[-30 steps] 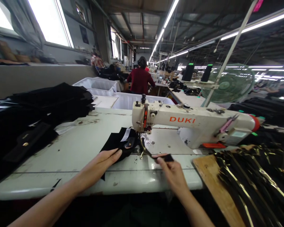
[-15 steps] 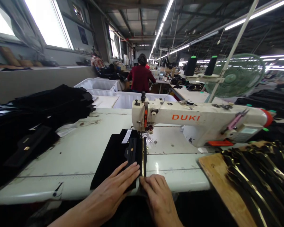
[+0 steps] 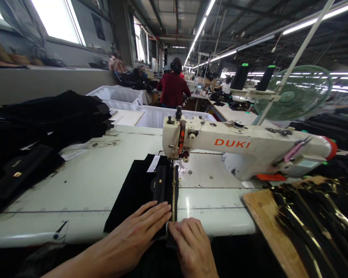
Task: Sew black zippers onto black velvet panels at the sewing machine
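A black fabric panel (image 3: 127, 193) lies on the pale table with its far right edge under the needle area of the sewing machine (image 3: 232, 141). My left hand (image 3: 145, 227) rests flat on the panel with fingers stretched forward, just below a black strip with a gold stud (image 3: 160, 181). Along the panel's right edge runs a gold-toothed zipper (image 3: 174, 195) on black tape. My right hand (image 3: 191, 239) pinches the near end of the zipper tape at the table's front edge. A white label (image 3: 153, 163) lies on the panel's far part.
Black fabric pieces (image 3: 52, 116) are piled at the left. On the right, a wooden board (image 3: 266, 220) bears several gold-toothed zippers (image 3: 316, 224). Behind the machine stand white plastic bins (image 3: 116, 96), thread cones (image 3: 240, 77) and a green fan (image 3: 292, 92). A person in dark red (image 3: 174, 88) sits farther back.
The camera view has shifted slightly. Both hands keep their places on the panel and the zipper, which stay at the needle with little visible movement.
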Demonstrator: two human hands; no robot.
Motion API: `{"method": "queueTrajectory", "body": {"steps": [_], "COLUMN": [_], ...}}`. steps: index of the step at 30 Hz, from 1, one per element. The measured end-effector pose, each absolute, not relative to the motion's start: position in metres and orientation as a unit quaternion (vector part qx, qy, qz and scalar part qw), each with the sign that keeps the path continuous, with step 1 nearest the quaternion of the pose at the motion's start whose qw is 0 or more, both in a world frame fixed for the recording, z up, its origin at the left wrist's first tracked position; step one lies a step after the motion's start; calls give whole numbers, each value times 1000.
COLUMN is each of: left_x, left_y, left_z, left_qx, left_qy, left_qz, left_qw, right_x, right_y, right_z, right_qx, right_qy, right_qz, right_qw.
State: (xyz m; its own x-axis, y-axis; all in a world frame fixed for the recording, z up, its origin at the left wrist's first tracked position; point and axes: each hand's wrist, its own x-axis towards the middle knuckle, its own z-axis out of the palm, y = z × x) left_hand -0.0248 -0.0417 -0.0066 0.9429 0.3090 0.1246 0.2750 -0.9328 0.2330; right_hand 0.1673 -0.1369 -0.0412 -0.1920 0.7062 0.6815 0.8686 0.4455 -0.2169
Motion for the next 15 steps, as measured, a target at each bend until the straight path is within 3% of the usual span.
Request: {"method": "queueTrajectory", "body": {"steps": [4, 9, 15], "left_x": [-23, -20, -15], "left_y": [-37, -37, -23], "left_z": [12, 31, 14], "left_qx": [972, 969, 978], "left_qy": [164, 163, 126], "left_qz": [82, 91, 110], "left_qw": [149, 160, 128], "right_x": [174, 201, 207], "right_y": [-136, -110, -57], "right_z": [-35, -8, -17], "right_qx": [-502, -536, -564], "right_qy": [-776, -772, -783], "right_qz": [-126, 11, -3], "right_qw": [361, 342, 261]}}
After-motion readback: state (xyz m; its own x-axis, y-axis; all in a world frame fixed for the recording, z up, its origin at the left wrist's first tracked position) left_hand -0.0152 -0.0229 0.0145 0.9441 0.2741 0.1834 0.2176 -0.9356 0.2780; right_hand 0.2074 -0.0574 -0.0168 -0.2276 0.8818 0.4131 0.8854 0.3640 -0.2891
